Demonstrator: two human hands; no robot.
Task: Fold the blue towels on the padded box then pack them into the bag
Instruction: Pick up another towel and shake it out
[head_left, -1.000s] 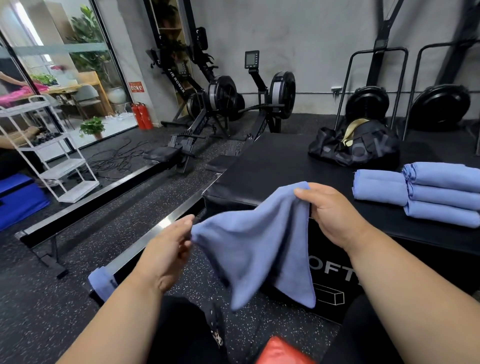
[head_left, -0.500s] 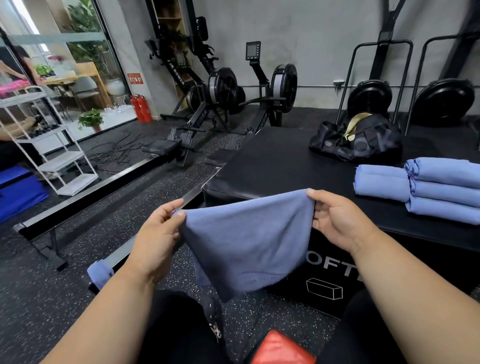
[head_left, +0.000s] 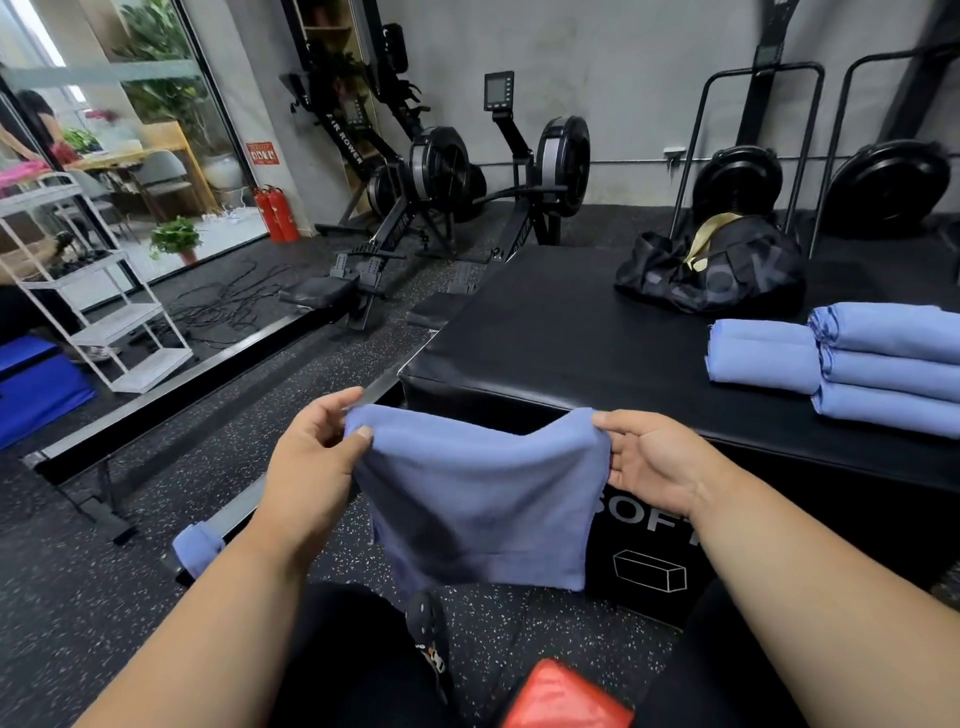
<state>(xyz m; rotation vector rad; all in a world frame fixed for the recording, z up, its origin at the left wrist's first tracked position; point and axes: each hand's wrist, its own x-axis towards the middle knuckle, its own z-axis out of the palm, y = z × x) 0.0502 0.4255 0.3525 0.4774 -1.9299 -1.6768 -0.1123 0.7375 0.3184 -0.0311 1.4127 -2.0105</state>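
Towel (head_left: 483, 499), blue and doubled over, hangs at the lower middle of the frame, stretched between two hands in front of the padded box (head_left: 561, 332). The left hand (head_left: 311, 457) pinches its upper left corner between thumb and curled fingers; the right hand (head_left: 654, 467) pinches the upper right corner, though its fingertips sit behind the cloth and cannot be made out. The towel's lower edge hides part of the white lettering on the box's front. At the right of the frame, folded blue towels (head_left: 883, 364) lie stacked on the box top, cut off by the frame edge so their count is unclear. Behind them, in the upper right, rests the black bag (head_left: 727, 275), slumped, its opening hard to read. A small blue roll (head_left: 195, 551) shows at lower left, half hidden by the left forearm. A red object (head_left: 566, 699) at the bottom edge is cut off.
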